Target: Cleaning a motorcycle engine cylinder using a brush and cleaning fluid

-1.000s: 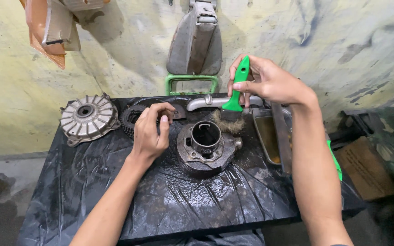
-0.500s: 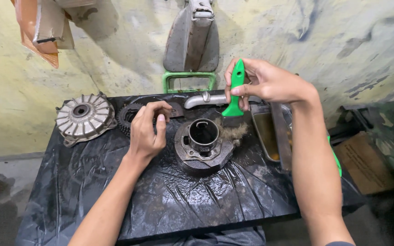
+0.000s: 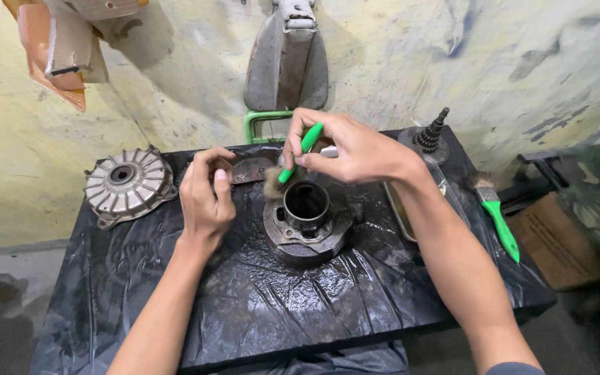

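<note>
A dirty round metal engine part [image 3: 307, 226] with a hollow sleeve stands on the black plastic-covered table [image 3: 244, 305]. My right hand [image 3: 345, 149] grips a green-handled brush [image 3: 293, 163], its bristles touching the part's upper left rim. My left hand [image 3: 206, 194] rests on the table just left of the part, fingers curled around a small dark piece I cannot make out.
A finned grey cover [image 3: 128, 184] lies at the table's left. A second green-handled brush [image 3: 496, 215] rests at the right edge beside a shallow metal tray [image 3: 401, 208] and a stepped gear shaft [image 3: 433, 135]. A cardboard box [image 3: 557, 239] sits on the floor, right.
My right hand has swung the brush left and down, from above the part's far right side to its upper left rim. The left hand has stayed in place.
</note>
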